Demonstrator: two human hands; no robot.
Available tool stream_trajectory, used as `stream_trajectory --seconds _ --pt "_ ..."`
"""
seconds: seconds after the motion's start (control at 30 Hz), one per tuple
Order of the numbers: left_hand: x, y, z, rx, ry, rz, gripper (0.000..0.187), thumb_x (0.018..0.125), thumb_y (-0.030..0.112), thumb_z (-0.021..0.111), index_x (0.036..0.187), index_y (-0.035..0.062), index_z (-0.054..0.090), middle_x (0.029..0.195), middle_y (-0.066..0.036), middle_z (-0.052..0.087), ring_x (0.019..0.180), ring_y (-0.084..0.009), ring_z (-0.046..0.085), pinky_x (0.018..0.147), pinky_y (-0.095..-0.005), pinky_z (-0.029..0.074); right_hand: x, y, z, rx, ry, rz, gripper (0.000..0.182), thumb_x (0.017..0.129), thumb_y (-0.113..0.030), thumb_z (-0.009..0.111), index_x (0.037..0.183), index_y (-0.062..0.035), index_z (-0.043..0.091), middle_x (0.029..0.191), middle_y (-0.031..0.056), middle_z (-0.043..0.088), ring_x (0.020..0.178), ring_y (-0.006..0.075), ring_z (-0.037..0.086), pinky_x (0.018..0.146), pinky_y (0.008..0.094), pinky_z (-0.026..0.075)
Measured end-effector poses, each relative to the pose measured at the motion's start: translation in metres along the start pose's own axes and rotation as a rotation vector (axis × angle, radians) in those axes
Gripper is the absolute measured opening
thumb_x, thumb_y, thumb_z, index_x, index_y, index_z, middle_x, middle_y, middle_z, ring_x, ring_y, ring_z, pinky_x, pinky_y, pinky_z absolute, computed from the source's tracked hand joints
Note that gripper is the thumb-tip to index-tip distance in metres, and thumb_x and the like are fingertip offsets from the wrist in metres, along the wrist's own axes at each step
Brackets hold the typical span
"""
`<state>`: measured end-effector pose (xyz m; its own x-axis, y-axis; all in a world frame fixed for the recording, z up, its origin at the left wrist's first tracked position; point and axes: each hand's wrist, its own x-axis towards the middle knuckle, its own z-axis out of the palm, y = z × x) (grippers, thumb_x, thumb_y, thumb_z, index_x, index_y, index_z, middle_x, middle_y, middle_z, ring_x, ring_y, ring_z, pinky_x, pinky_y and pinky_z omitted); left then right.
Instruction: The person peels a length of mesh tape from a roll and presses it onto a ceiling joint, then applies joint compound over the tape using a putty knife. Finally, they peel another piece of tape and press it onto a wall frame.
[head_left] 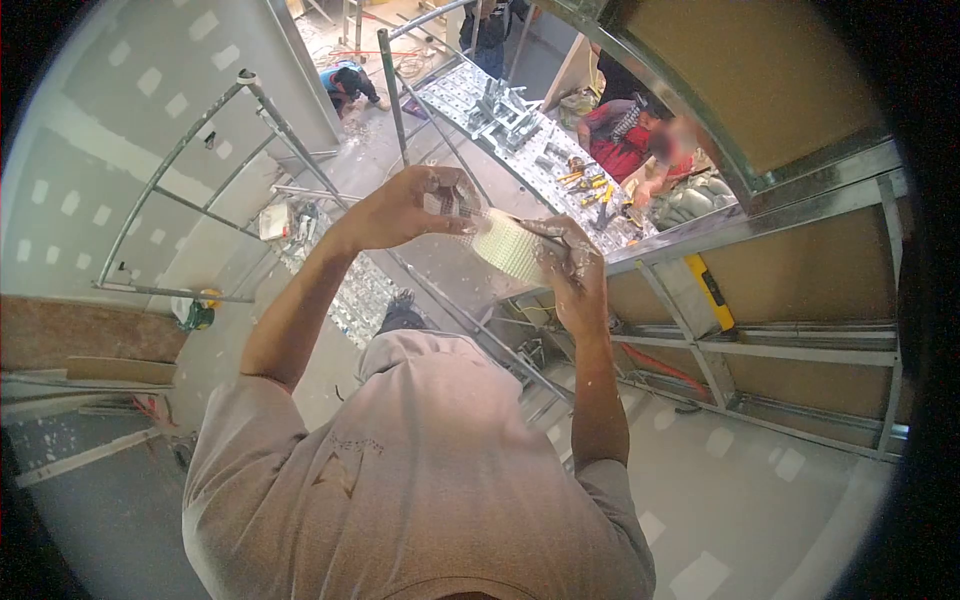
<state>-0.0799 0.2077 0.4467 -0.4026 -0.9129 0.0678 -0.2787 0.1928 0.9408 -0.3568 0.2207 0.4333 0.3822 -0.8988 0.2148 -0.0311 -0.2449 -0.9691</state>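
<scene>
My right hand [577,268] is closed around a roll of pale yellow mesh drywall tape [508,246], thumb and fingers at its right side. A short length of mesh [455,208] leaves the roll toward my left hand [412,208], whose curled fingers and thumb pinch its free end. Both hands are held up in front of my chest, with white dusty smears on the right fingers. Part of the roll's right side is hidden behind my right hand.
A perforated metal platform [345,290] lies beneath me, with scaffold rails [205,210] around it. Another platform [470,95] carries metal brackets [503,115] and tools [590,187]. One person in red [615,130] is beside it; another crouches [350,85] on the floor. Metal framing [800,345] holds a yellow level [710,292].
</scene>
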Motion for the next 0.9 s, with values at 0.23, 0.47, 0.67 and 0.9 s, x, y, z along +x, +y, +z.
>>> stream_trajectory --seconds 0.23,0.47,0.67,0.9 --pt "-0.009 0.022 0.01 0.117 0.161 0.066 0.015 0.082 0.009 0.081 0.093 0.0054 0.072 0.09 0.0 0.067 0.081 -0.0117 0.056 0.078 -0.0297 0.047 0.0 -0.005 -0.001 -0.027 0.035 -0.043 0.023 0.091 -0.001 0.065 0.114 0.0027 0.069 0.105 0.0083 0.065 0.099 0.0155 0.06 0.09 0.0285 0.047" --pt "-0.014 0.026 0.008 0.04 0.195 0.033 0.011 0.086 0.009 0.077 0.094 0.0021 0.073 0.086 -0.002 0.069 0.08 -0.0108 0.059 0.077 -0.0294 0.048 0.003 -0.005 0.003 -0.051 0.034 -0.1 0.024 0.09 -0.002 0.067 0.114 0.0031 0.068 0.104 0.0095 0.065 0.097 0.0165 0.06 0.088 0.029 0.047" --pt "-0.012 0.025 0.004 0.026 0.193 -0.009 0.012 0.085 0.009 0.079 0.093 0.0043 0.072 0.091 0.0 0.069 0.088 -0.0091 0.062 0.084 -0.0301 0.05 0.005 -0.008 0.003 -0.232 0.075 -0.093 0.022 0.088 -0.007 0.073 0.108 -0.0003 0.068 0.097 0.0127 0.067 0.093 0.0225 0.064 0.086 0.0332 0.049" --pt "0.006 -0.008 -0.014 -0.047 -0.023 -0.107 0.019 0.087 0.01 0.079 0.102 0.0029 0.07 0.092 -0.001 0.07 0.089 -0.0089 0.062 0.083 -0.0288 0.051 0.01 -0.014 0.004 -0.606 0.151 -0.202 0.02 0.086 -0.012 0.077 0.101 -0.0031 0.068 0.097 0.0147 0.071 0.09 0.0357 0.067 0.082 0.0444 0.051"
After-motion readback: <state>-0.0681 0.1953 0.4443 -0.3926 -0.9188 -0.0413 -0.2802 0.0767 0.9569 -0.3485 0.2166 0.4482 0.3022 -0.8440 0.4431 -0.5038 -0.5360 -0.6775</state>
